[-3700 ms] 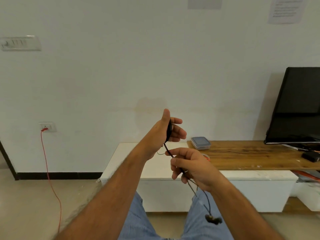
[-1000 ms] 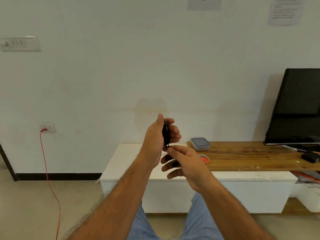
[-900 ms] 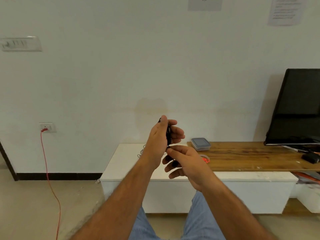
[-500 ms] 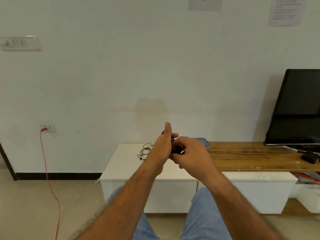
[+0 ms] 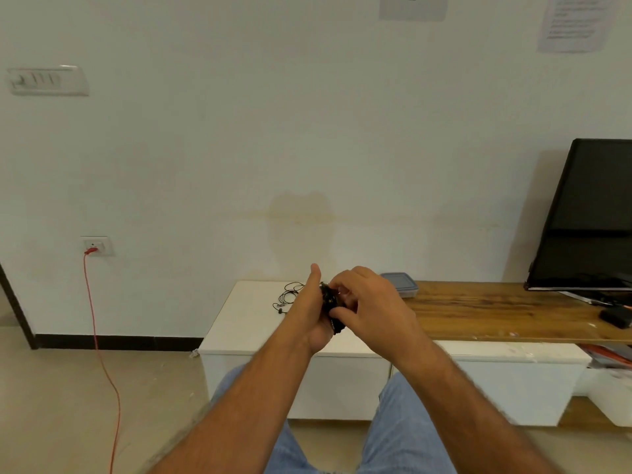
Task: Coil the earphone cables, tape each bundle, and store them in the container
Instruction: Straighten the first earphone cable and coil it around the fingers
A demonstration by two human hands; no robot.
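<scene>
Closest to the camera are the person's two knees in soft blue jeans (image 5: pixel 403 436). Two bare arms reach forward over them and meet in the middle.

The left hand (image 5: pixel 313 314) stands on its edge with the thumb pointing up. Its fingers curl around a small black coil of earphone cable (image 5: pixel 330 304). The coil looks like a thin, bunched ring of shiny wire, and part of it sticks out under the hand. The right hand (image 5: pixel 371 309) sits just beside it, touching the same coil. Its fingers are bent and its fingertips pinch the cable near the top.

Behind the hands is a low white cabinet (image 5: pixel 246 323) with a smooth, flat top. A second earphone cable (image 5: pixel 289 297) lies loose on it in thin black loops, just left of the left hand. To the right, the top turns into a brown wooden board (image 5: pixel 496 313) with dark streaks. A small see-through plastic container (image 5: pixel 402 285) with a bluish lid rests on the board, right behind the right hand. It is box-shaped with round corners.

Farther right, a flat black screen (image 5: pixel 591 217) leans back by the wall. On the left, a thin red wire (image 5: pixel 99 347) hangs from a white wall socket (image 5: pixel 97 245) down to the pale floor.
</scene>
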